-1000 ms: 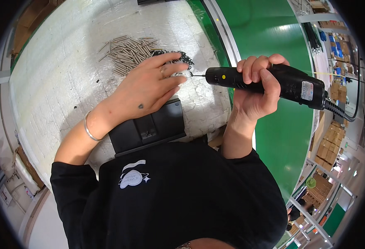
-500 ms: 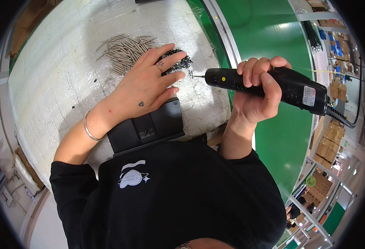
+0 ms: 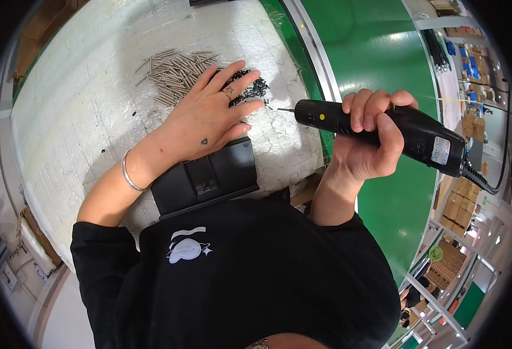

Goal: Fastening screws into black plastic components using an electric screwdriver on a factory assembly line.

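Note:
My left hand [image 3: 212,113] lies with its fingers spread over a pile of small black screws [image 3: 260,87], partly covering it. Whether the fingertips touch any screw cannot be made out. My right hand [image 3: 372,139] is wrapped round a black corded electric screwdriver [image 3: 321,117]. Its thin bit points left, short of the left fingertips. Below my left hand, close to my body, a black flat housing [image 3: 235,166] with a recessed middle sits on the table, its upper left part hidden by my wrist. Beyond the hand lies a heap of silvery metal pins [image 3: 171,75].
The worktable [image 3: 81,99] has a wrinkled whitish covering. To its right runs a metal rail [image 3: 317,49] beside a green surface [image 3: 378,52]. Part of another black piece [image 3: 206,2] shows at the far edge. The screwdriver's cable [image 3: 482,183] trails right. Stacked cartons [image 3: 462,198] stand farther off.
My right hand and the screwdriver have moved slightly right and toward me, taking the bit away from my left fingers. My left wrist has shifted a little right; its fingertips stay nearly in place.

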Demonstrator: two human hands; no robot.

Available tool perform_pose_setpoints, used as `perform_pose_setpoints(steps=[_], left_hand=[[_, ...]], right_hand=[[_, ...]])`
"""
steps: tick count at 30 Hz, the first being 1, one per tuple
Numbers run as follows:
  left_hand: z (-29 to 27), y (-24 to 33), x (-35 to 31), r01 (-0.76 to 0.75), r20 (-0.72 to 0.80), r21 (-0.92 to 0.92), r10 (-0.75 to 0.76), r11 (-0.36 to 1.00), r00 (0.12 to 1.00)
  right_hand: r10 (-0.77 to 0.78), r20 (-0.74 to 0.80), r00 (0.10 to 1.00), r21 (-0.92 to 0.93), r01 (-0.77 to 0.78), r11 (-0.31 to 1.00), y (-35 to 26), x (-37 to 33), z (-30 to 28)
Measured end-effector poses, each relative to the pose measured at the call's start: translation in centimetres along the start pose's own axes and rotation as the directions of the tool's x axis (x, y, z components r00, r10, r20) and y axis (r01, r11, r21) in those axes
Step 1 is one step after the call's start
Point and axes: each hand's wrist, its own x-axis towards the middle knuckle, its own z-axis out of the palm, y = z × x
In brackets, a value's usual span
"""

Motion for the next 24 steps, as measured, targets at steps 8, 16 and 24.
perform_pose_setpoints(steps=[8,16,24], left_hand=[[0.6,0.6,1.6,-0.030,-0.043,0.048,0.032,0.998,0.999],[1.1,0.5,2.2,-0.034,-0.196,-0.062,0.021,0.997,0.980],[0.4,0.6,2.2,-0.130,-0.359,-0.192,0.054,0.973,0.932]], right_hand=[[0.066,-0.085,0.994,-0.009,-0.067,0.998,2.0,-0.2,-0.2],[-0.018,0.041,0.999,-0.001,0.018,1.000,-0.2,0.2,0.6],[-0.052,0.108,0.993,0.149,0.035,0.988,-1.7,0.2,0.9]])
